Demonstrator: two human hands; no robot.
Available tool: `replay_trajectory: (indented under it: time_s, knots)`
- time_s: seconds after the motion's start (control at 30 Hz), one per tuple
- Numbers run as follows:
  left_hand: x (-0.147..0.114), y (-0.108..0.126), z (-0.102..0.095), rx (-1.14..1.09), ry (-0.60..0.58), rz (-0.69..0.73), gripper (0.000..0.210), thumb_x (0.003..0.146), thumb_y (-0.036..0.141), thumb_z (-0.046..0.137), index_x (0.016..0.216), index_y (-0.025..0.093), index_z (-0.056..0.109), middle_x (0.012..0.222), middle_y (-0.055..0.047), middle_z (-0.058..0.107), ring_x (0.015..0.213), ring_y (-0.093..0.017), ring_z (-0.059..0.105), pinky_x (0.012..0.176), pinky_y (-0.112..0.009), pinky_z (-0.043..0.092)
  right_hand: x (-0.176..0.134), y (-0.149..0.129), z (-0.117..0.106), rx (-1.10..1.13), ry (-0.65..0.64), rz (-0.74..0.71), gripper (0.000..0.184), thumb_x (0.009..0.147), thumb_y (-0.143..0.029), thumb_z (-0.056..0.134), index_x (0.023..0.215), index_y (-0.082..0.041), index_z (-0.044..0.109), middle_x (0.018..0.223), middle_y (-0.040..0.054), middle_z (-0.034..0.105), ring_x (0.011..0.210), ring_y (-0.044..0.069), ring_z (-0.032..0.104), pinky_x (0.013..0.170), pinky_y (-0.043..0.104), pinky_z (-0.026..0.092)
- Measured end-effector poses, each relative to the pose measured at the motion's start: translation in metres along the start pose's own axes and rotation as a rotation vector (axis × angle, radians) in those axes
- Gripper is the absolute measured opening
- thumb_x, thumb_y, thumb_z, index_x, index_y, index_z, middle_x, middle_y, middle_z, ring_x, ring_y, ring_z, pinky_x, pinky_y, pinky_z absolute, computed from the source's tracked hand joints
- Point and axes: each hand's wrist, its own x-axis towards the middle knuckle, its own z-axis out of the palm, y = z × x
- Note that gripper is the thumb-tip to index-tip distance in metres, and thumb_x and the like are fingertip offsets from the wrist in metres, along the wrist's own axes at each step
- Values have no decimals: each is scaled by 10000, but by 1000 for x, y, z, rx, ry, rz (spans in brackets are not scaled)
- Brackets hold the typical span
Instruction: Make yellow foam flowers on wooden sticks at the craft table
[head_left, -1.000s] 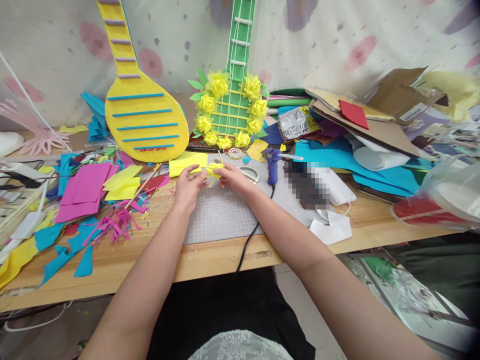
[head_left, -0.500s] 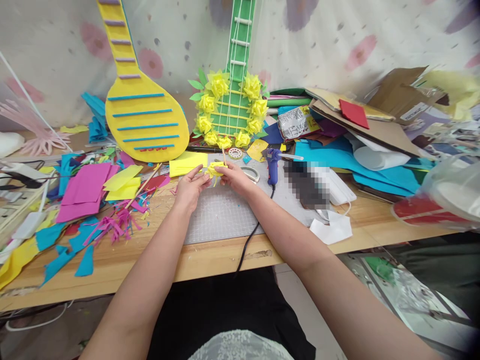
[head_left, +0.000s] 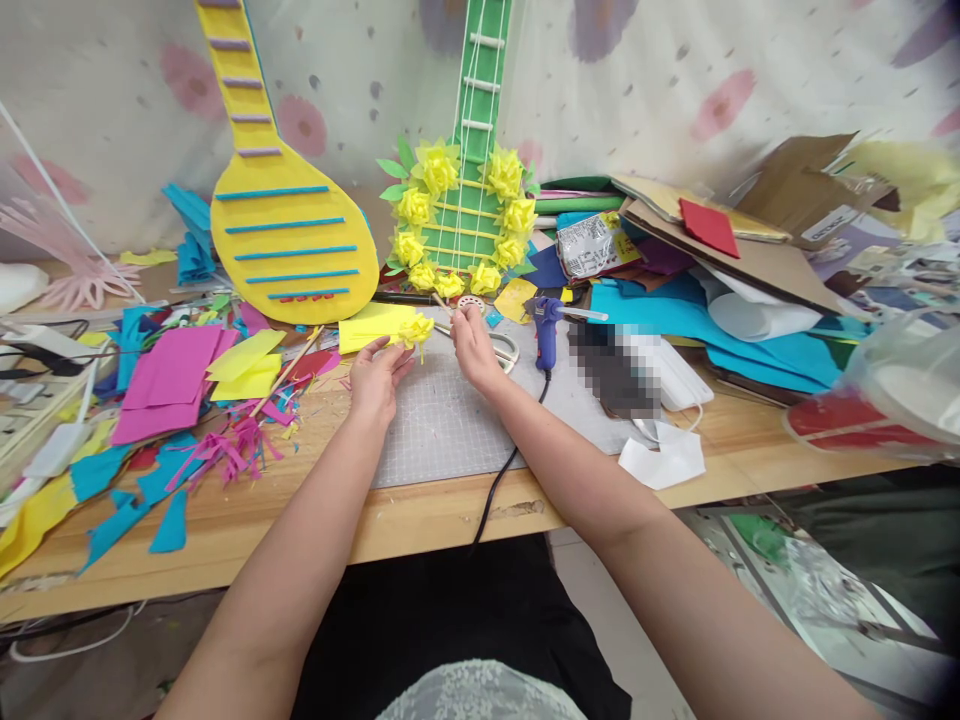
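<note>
A yellow paper flower (head_left: 415, 330) with a strip hanging below it is pinched in the fingertips of my left hand (head_left: 375, 378), above the grey cutting mat (head_left: 427, 440). My right hand (head_left: 475, 348) is closed a little to the right, apart from the flower. A thin wooden stick (head_left: 441, 300) pokes out leftward from its fingertips; the rest is hidden by the fingers. Scissors (head_left: 505, 350) lie partly behind my right hand. Just beyond its fingers is a small round reel (head_left: 471, 302). Yellow paper sheets (head_left: 367, 328) lie behind my left hand.
A green paper instrument (head_left: 476, 215) ringed with yellow flowers and a yellow one (head_left: 292, 235) lean against the curtain. The blue glue gun (head_left: 545, 335) stands right, its cord crossing the mat. Paper scraps (head_left: 169, 385) cover the left; cardboard (head_left: 720, 245) is piled right.
My hands have moved apart. The flower has gone slightly left with my left hand, and my right hand has let go of it and shifted right, the stick tilting leftward.
</note>
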Motion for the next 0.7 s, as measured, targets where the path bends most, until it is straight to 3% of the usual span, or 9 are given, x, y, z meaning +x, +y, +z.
replay_trajectory:
  time_s: [0.03, 0.13, 0.33, 0.7]
  knots:
    - [0, 0, 0, -22, 19, 12, 282, 667, 38, 609, 901, 150, 498, 713, -26, 649, 660, -132, 652, 723, -296, 522, -2, -3, 1, -49, 36, -3, 212, 893, -388, 275, 873, -202, 376, 771, 6, 462, 688, 118, 449, 658, 258, 359]
    - [-1, 1, 2, -81, 31, 44, 292, 681, 31, 592, 933, 147, 501, 710, -20, 645, 676, -128, 654, 774, -308, 514, -10, -9, 9, -140, -50, -56, 158, 875, -347, 335, 864, -198, 385, 792, 11, 497, 706, 130, 470, 677, 269, 355]
    - [-4, 1, 4, -140, -69, 39, 279, 705, 26, 550, 951, 154, 527, 756, -24, 665, 747, -123, 658, 859, -313, 490, -13, -5, 23, -178, -106, 6, 128, 851, -323, 391, 850, -198, 419, 809, 18, 556, 726, 141, 511, 669, 270, 369]
    - [-2, -3, 1, -132, -108, 50, 285, 683, 42, 617, 940, 137, 539, 840, -50, 676, 791, -131, 659, 877, -317, 484, -10, 3, 21, -60, -136, 52, 205, 812, -392, 446, 757, -195, 438, 694, -30, 529, 631, 104, 477, 608, 238, 351]
